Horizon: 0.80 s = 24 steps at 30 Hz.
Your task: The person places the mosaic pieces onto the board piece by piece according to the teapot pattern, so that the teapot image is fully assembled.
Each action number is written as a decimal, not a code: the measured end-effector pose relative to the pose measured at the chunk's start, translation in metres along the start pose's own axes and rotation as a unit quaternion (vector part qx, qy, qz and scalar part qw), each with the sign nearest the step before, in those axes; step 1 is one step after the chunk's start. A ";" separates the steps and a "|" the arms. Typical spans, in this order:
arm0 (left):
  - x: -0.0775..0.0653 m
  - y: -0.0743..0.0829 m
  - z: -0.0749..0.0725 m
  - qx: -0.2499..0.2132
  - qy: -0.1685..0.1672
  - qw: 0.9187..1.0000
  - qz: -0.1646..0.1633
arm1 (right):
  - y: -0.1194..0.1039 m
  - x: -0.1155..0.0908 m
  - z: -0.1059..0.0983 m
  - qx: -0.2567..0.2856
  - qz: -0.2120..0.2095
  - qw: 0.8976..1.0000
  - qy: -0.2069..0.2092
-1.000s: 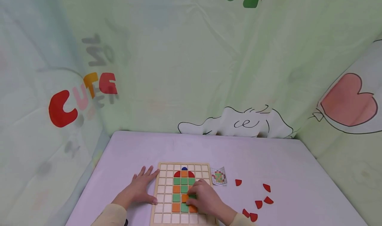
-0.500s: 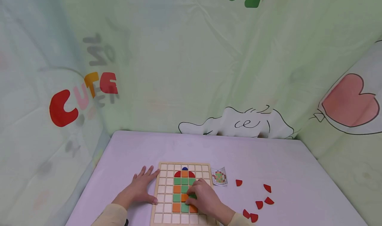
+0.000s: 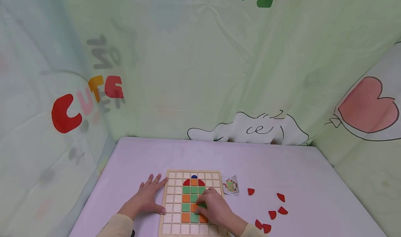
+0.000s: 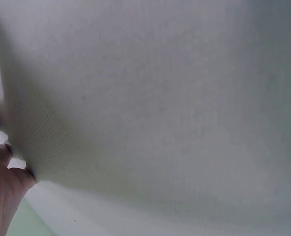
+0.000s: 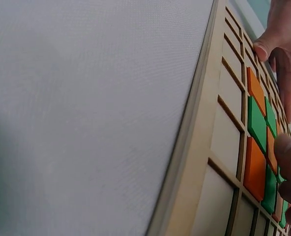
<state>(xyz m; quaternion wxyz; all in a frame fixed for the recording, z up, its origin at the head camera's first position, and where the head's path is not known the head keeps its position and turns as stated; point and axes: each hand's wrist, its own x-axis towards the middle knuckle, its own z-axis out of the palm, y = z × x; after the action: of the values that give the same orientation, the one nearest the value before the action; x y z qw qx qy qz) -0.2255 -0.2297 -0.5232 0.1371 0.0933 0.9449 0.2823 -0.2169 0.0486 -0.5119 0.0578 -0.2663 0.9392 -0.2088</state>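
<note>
A wooden grid board (image 3: 170, 230) lies on the table, with green, orange, red and blue pieces set in its cells. My left hand (image 3: 147, 198) is spread along its left edge, thumb and a fingertip touching the frame. Over the lower middle of the board, my right hand (image 3: 216, 209) has its thumb and forefinger bent at the right side of an orange square tile (image 3: 194, 207), seemingly pinching it. A green square tile (image 3: 194, 218) sits just below. The right wrist view shows the thumb (image 5: 288, 152) against the orange tile (image 5: 272, 150). My right hand covers some cells.
A small picture card (image 3: 230, 185) with a coloured grid pattern lies against the board's right side. Several red quarter-circle pieces (image 3: 272, 214) are scattered on the table (image 3: 150, 153) farther right. Printed curtains (image 3: 194, 70) hang around the table.
Both hands stay in nearly the same place. At most, the orange tile under my right fingertips shifts very slightly; the view itself moves a little.
</note>
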 end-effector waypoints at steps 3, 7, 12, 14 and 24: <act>0.000 0.000 0.000 -0.001 0.001 1.000 0.001 | 0.000 0.000 0.001 0.000 -0.007 1.000 0.007; 0.000 -0.001 0.000 0.002 0.002 1.000 0.002 | 0.000 0.000 0.002 0.001 -0.013 1.000 0.015; 0.001 -0.001 0.000 0.004 0.003 1.000 0.000 | -0.001 0.000 0.003 -0.005 -0.025 0.999 0.028; 0.001 -0.001 0.000 0.005 0.002 1.000 0.000 | -0.002 0.000 0.003 -0.007 -0.028 0.999 0.032; 0.000 0.001 -0.002 0.003 -0.005 1.000 -0.008 | 0.001 0.000 0.001 0.012 -0.003 1.000 0.020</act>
<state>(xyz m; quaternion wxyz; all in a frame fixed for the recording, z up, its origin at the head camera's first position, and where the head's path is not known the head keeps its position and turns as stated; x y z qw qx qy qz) -0.2264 -0.2295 -0.5214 0.1435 0.0874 0.9458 0.2779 -0.2173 0.0493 -0.5133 0.0420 -0.2642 0.9369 -0.2252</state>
